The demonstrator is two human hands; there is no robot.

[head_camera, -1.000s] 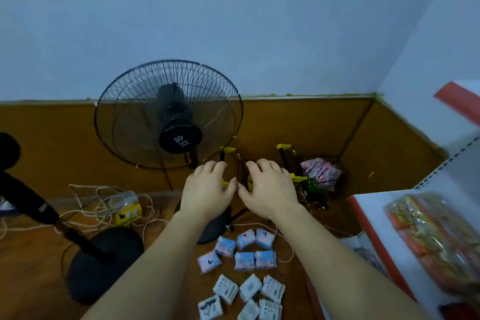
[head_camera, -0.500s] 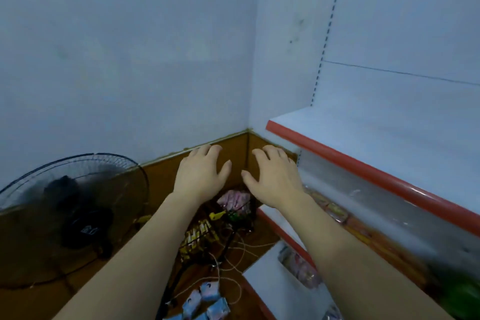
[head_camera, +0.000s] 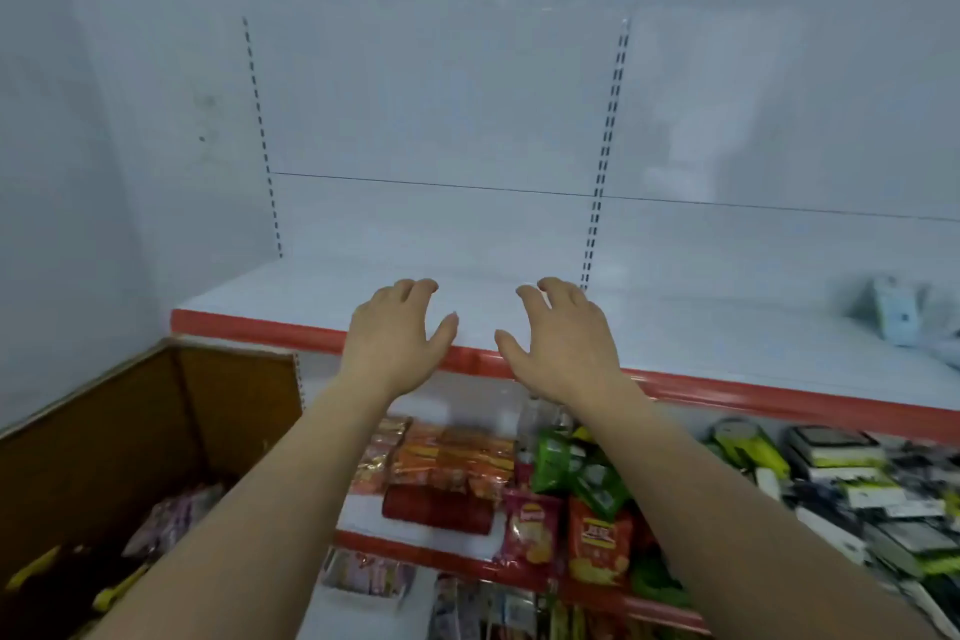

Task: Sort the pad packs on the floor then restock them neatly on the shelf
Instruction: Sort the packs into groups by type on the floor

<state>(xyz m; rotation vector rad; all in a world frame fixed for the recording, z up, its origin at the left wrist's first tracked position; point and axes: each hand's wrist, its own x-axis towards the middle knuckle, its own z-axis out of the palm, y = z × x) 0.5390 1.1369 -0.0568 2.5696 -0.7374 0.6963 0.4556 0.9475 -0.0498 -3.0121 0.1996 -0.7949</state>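
A white shelf [head_camera: 291,294] with a red front lip runs across the middle of the view, its left part bare. My left hand [head_camera: 397,335] and my right hand [head_camera: 558,335] hover side by side over that lip, palms down, fingers spread, holding nothing. A pale blue pack [head_camera: 896,314] lies blurred on the shelf at the far right. The pad packs on the floor are out of view.
Below the white shelf, a lower shelf [head_camera: 415,543] carries orange, red and green snack bags [head_camera: 532,528] and boxed goods [head_camera: 831,452] to the right. A brown wall panel [head_camera: 104,437] fills the lower left corner, with pink bags [head_camera: 171,520] at its foot.
The view swung right and up, from the fan and the floor packs to the shelf unit. Both empty hands stayed ahead of me and spread a little further apart.
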